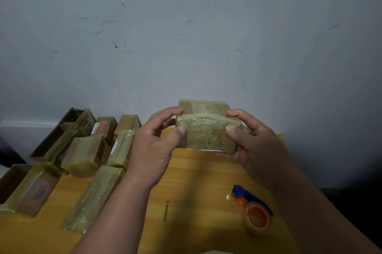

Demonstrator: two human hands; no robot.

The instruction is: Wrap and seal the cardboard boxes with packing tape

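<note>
Held up above the far edge of a yellow wooden table (196,171), in front of a scuffed pale wall (186,26): a small cardboard box (207,127), already banded with yellowish packing tape. Gripped at its left end by the left hand (157,146), thumb curled onto the near face, fingers hooked over the top edge. Gripped at its right end by the right hand (248,140), thumb pressed on the near taped face, index finger bent over the upper corner, remaining fingers tucked beneath. Both forearms raised from the lower edge of view, angled inward toward the box. Faint green print on the lower part of the near face, under wrinkled tape. Lying on the table near the right forearm: a tape dispenser (251,208), blue and orange, with a clear roll. Crowded along the table's left side: a cluster of taped boxes (86,154), some long, some squat, a few touching.
</note>
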